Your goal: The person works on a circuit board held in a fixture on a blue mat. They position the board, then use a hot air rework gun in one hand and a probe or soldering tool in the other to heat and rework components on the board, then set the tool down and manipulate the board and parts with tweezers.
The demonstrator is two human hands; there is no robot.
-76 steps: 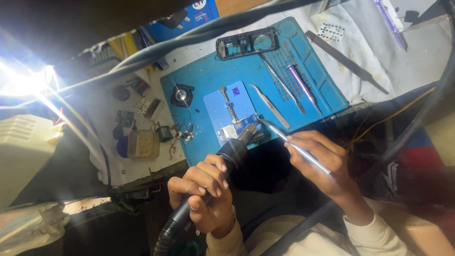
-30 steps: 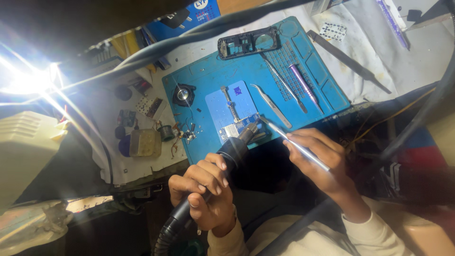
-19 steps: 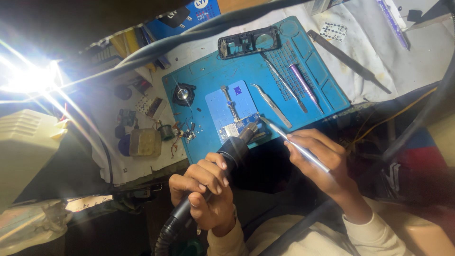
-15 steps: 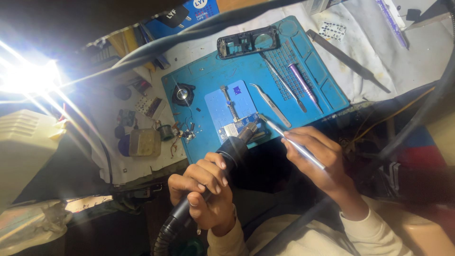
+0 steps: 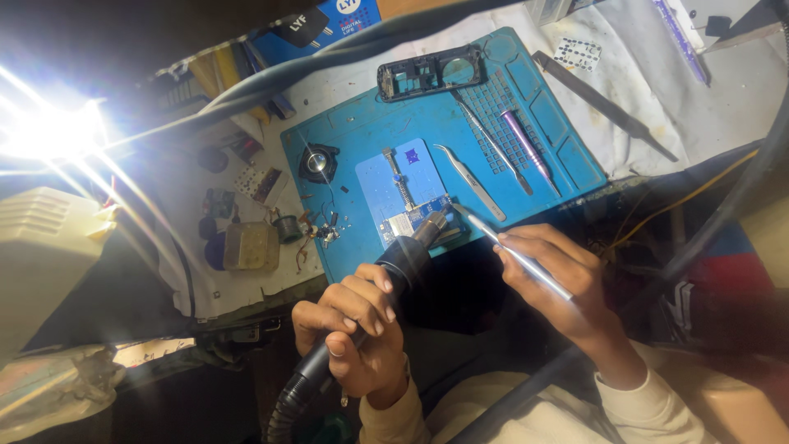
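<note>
Circuit board point(image 5: 413, 220), small and blue, sits clamped in the pale blue holder plate point(image 5: 394, 185) at the near edge of the blue repair mat point(image 5: 370, 131). Both hands work right at it. The left hand point(image 5: 355, 335) is closed around the black handle of a hot-air nozzle tool point(image 5: 404, 261), whose metal tip points at the board and whose ribbed hose runs down out of view. The right hand point(image 5: 567, 284) pinches a pair of slim silver tweezers point(image 5: 514, 253), their points reaching in beside the nozzle tip, just at the board's edge. Farther up the mat lie a curved pair of tweezers point(image 5: 470, 181), a thin straight probe point(image 5: 486, 141) and a pink-handled tool point(image 5: 526, 148), side by side but apart. A black phone frame point(image 5: 429, 72) rests near the mat's far edge, and a round black part point(image 5: 317, 162) sits to the left. Left of the mat, small parts clutter the worktop point(image 5: 246, 197) under a glaring lamp point(image 5: 49, 131)
</note>
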